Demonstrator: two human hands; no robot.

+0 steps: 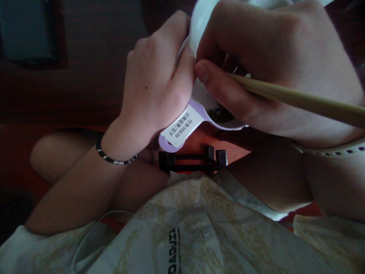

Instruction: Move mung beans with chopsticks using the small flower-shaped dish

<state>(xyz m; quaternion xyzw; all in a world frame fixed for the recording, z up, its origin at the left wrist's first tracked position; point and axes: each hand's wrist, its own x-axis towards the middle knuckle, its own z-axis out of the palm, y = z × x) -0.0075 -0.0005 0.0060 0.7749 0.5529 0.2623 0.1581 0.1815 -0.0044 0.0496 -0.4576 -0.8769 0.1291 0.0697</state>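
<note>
My left hand is closed, with a white bowl's edge passing between thumb and forefinger. Below that hand juts the lilac handle tab of a container, which bears a white printed label. Dark contents show inside the container, too shaded to make out. Over it, my right hand grips a slim wooden stick like a chopstick. The stick's thick end points right across the wrist; its tip is hidden behind the fingers. Much of the bowl and container is covered by both hands.
A dark wooden table spans the upper left, with a dark rectangular object on it. Under its edge are my bare legs and a black bracket-like frame. A white cable runs beside my patterned shirt.
</note>
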